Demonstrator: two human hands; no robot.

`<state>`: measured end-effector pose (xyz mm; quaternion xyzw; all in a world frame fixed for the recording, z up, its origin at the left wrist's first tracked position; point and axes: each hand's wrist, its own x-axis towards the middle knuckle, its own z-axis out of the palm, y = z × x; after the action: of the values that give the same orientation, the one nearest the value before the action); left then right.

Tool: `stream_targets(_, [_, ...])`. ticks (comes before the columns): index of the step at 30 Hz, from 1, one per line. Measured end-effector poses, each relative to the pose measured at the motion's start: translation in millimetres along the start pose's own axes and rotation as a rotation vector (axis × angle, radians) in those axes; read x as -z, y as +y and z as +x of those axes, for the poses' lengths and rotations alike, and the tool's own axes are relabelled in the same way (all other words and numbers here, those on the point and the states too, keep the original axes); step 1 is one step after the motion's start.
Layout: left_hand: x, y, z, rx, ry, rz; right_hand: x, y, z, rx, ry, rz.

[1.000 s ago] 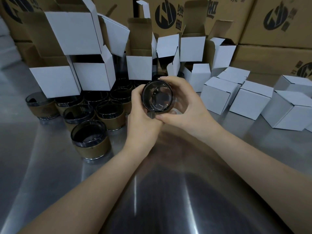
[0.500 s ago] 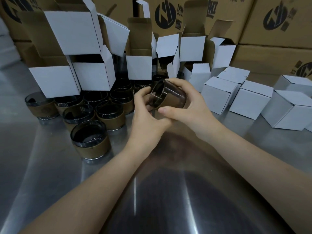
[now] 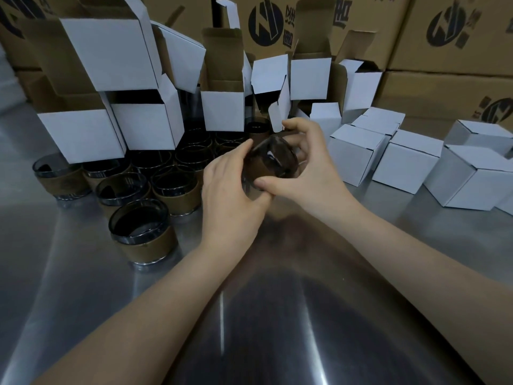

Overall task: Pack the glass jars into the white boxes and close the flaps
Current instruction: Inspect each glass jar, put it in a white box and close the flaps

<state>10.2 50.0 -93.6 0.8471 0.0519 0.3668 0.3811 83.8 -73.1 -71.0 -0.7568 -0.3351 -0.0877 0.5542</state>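
Both hands clamped on one glass jar (image 3: pixel 270 161), held off the steel table (image 3: pixel 83 301): left hand (image 3: pixel 230 190) wraps its fingers round the banded left side, right hand (image 3: pixel 311 173) pinches thumb on the near edge with fingers curled over the far side, forefinger lifted clear. Jar sits in front of the open white boxes (image 3: pixel 144 126), with the other jars (image 3: pixel 138 234) to the left and the closed white boxes (image 3: pixel 358 154) to the right. Versus 1.0 s ago: the mouth faced the camera then, now the jar is turned so the banded wall shows; hands slightly lower.
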Motion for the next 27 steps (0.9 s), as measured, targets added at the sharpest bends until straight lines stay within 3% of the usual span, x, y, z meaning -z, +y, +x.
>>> stream_targets(6, [2.1,1.9,-0.7,0.059,-0.019,-0.088,-0.9,-7.4,-2.3,0.121,0.013,-0.147])
stream_targets(16, [3.4,3.3,0.0,0.144,0.053,-0.278,1.1,-11.6,-5.5,0.264,-0.036,-0.114])
stream_targets(27, [3.1,2.1,1.4,0.133,0.102,-0.289,-0.2,-12.0,-7.2,0.336,-0.056,-0.110])
